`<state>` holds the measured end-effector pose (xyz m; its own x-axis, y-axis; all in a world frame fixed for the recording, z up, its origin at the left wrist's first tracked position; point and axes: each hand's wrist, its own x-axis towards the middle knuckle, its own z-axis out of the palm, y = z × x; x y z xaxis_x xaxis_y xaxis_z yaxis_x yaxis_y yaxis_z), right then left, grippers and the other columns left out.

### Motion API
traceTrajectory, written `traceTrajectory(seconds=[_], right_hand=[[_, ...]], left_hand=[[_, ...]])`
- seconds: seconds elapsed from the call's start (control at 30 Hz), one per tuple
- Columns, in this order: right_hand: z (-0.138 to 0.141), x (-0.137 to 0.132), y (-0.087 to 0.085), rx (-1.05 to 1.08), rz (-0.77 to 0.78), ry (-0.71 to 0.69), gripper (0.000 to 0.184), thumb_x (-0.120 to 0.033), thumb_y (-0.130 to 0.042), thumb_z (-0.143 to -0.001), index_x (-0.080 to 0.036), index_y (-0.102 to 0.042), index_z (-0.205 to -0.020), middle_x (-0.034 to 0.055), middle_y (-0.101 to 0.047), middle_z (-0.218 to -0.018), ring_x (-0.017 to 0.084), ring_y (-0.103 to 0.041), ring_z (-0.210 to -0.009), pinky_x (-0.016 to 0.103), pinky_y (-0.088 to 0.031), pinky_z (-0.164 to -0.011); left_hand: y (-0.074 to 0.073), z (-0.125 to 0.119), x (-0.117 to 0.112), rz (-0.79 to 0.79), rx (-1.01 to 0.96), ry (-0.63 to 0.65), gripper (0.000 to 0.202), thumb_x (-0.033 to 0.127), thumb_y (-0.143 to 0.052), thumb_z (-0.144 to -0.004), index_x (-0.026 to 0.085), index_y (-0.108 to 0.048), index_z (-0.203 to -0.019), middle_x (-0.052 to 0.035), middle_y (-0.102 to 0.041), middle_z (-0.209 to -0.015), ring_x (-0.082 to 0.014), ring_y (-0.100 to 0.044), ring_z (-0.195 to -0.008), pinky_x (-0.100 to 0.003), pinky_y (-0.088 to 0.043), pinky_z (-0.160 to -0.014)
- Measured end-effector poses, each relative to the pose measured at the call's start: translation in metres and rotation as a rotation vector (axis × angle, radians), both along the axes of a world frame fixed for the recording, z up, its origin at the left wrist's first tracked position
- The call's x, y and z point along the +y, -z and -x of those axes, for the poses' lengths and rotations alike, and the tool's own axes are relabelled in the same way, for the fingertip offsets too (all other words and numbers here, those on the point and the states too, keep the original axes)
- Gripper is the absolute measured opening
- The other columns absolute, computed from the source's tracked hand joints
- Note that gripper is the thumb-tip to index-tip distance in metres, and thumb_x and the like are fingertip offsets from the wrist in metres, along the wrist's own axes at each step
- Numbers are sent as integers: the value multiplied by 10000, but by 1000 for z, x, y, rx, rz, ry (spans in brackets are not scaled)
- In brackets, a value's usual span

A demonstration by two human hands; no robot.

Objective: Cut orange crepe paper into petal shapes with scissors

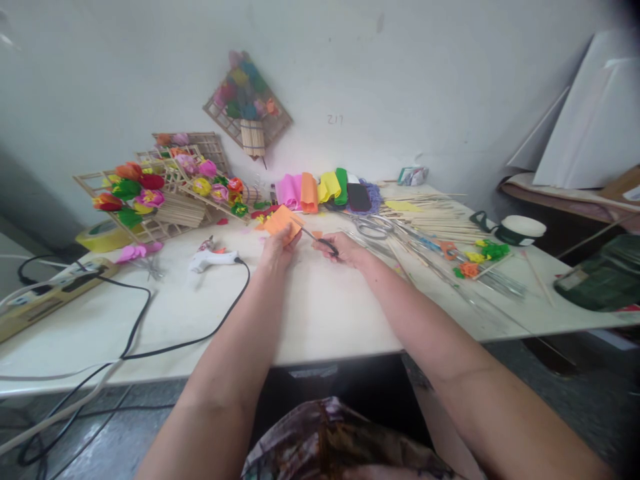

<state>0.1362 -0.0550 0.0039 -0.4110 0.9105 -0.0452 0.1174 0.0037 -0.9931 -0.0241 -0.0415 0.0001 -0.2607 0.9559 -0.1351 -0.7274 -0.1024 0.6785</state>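
Note:
In my left hand (282, 245) is a piece of orange paper (281, 221), gripped by its lower edge above the table. My right hand (340, 249) is closed around the dark handles of a pair of scissors (327, 245). Their blades point left and reach the right side of the orange paper. Whether the blades are cutting into it cannot be made out. Small orange scraps lie on the table just behind the hands.
A white glue gun (215, 259) with a black cord lies left of my arms, near a power strip (55, 300). Paper flowers on bamboo frames (185, 207) stand behind it. Coloured paper rolls (309, 192), thin sticks (435, 217) and a green jar (603, 273) occupy the back and right.

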Motion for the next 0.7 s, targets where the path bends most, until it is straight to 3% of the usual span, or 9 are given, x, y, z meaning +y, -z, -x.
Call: traceTrajectory(seconds=[0.4, 0.7], right_hand=[[-1, 4, 6, 21, 1, -54, 186, -297, -614, -747, -135, -572, -667, -59, -430, -416, 42, -315, -327, 172, -210, -315], [-3, 2, 5, 6, -3, -46, 196, -331, -614, -760, -140, -580, -731, -54, -467, -450, 45, -352, -337, 167, -236, -324]], left_hand=[[1, 1, 1, 6, -3, -27, 136, 32, -587, -769, 150, -598, -835, -14, -671, -813, -106, -641, -720, -341, -553, -817], [4, 0, 1, -22, 76, 51, 136, 40, -611, -753, 140, -620, -845, -28, -672, -830, -120, -649, -712, -330, -575, -758]])
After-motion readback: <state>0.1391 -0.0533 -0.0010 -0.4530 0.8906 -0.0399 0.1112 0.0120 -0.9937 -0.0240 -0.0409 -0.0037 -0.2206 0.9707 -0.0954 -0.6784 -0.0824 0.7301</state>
